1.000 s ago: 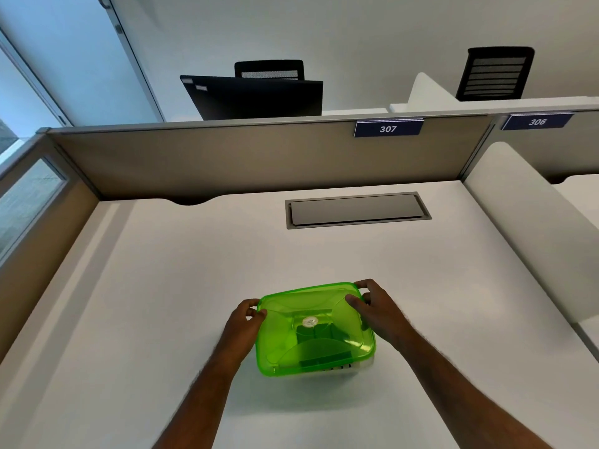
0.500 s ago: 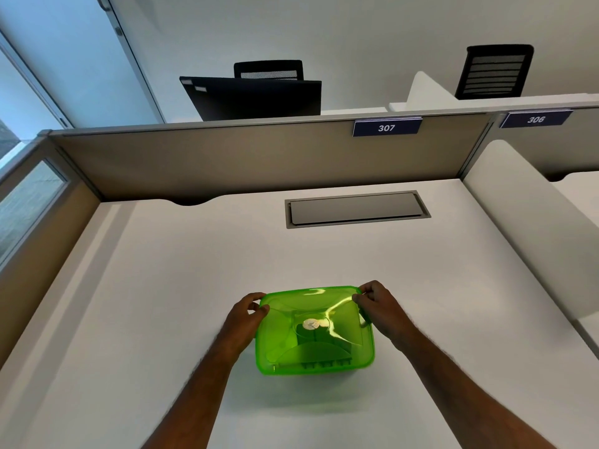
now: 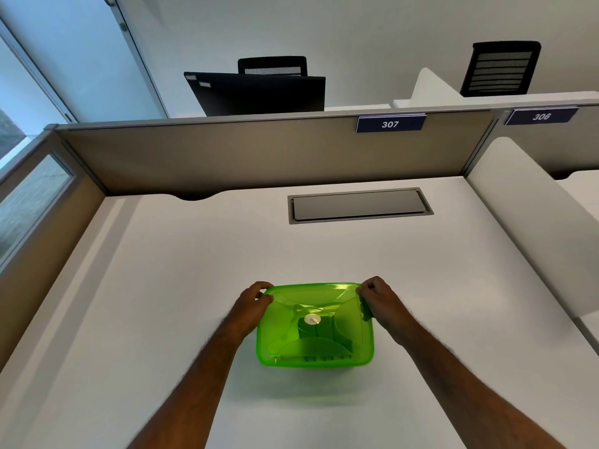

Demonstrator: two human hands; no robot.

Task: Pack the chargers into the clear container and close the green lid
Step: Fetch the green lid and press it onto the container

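Observation:
A translucent green lid (image 3: 343,332) with a small white round sticker covers the container on the white desk (image 3: 194,286). The lid sits square to me and hides the clear walls beneath. Dark charger shapes (image 3: 316,333) show through the lid, inside the container. My left hand (image 3: 251,307) grips the lid's far left corner with curled fingers. My right hand (image 3: 381,298) grips the far right corner the same way. Both forearms reach in from the bottom of the view.
A grey cable flap (image 3: 359,205) is set into the desk behind the container. Beige partitions (image 3: 259,157) close the desk at the back and left, with a white curved divider (image 3: 534,222) on the right. Beyond stand a dark monitor (image 3: 259,92) and two office chairs.
The container has turned from a skewed angle to sit square to me. Both hands have shifted along the lid's rim to its two far corners.

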